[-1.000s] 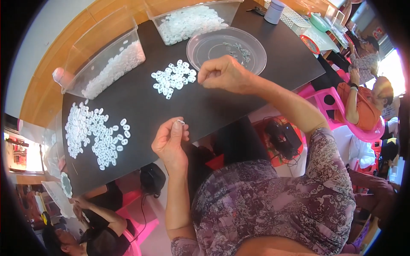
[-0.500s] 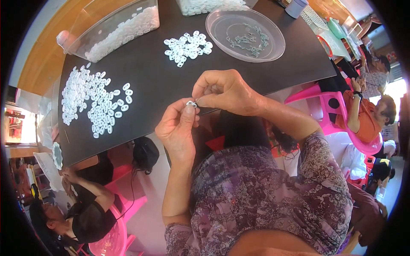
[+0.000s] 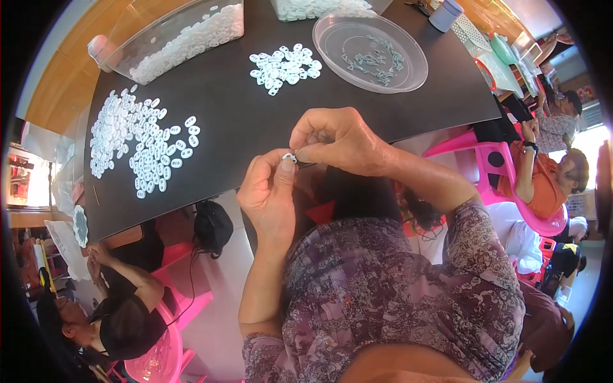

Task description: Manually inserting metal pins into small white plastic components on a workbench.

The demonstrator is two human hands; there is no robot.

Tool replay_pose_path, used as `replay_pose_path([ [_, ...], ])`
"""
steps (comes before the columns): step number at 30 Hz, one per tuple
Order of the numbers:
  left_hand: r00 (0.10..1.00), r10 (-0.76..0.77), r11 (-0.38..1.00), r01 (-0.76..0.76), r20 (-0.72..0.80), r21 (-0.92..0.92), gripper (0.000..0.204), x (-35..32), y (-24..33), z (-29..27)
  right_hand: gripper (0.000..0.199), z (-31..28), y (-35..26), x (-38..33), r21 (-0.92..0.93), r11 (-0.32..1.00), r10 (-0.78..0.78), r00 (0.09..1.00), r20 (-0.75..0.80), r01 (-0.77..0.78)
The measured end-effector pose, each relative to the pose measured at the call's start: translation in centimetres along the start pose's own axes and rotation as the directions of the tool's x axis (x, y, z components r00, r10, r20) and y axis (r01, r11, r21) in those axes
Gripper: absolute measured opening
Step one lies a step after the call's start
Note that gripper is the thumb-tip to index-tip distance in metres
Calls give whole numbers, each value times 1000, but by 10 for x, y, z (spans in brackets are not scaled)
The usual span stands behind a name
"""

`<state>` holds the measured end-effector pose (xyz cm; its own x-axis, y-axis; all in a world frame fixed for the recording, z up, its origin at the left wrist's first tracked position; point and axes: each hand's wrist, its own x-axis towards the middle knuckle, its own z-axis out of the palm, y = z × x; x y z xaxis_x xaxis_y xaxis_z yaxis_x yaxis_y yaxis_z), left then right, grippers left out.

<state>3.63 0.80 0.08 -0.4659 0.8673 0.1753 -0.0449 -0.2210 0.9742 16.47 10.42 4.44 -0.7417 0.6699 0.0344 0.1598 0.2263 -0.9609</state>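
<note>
Over the table's front edge, my left hand pinches a small white oval plastic piece between thumb and forefinger. My right hand meets it from the right, thumb and fingertips pressed together at the piece's edge. Whatever those right fingertips grip is too small to make out. Beyond my hands lies a small heap of white oval pieces with dark openings. To its right, a round clear dish holds small grey-green slivers. A larger spread of similar white ovals covers the table's left side.
Clear bins of white pieces, one at the far left and one at the back, stand on the dark table. A lidded grey-purple container is at the far right. Other people sit on pink chairs at both sides.
The view has shifted slightly. My hands stay together at the white piece, with only slight movement of the fingers.
</note>
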Motion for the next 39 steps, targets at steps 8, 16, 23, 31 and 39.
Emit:
replay_pose_path([
  [8,1000,-21,1000,21,2,-20,11,-1,-3,-2,12,3,0,0,12,1000,14,1000,-2,-14],
  [16,999,49,994,-50,17,97,10,-1,-8,-7,13,5,1,0,2,1000,19,1000,11,-19],
  [23,1000,16,997,-17,13,77,9,-2,-8,-8,13,7,3,1,6,1000,15,1000,14,-15],
  [31,971,235,894,-228,29,386,5,-4,-7,-2,11,11,2,2,-36,999,5,1000,-13,-5],
  [39,993,117,968,-107,-30,228,8,0,-7,-10,10,23,9,7,64,998,-15,994,-107,22],
])
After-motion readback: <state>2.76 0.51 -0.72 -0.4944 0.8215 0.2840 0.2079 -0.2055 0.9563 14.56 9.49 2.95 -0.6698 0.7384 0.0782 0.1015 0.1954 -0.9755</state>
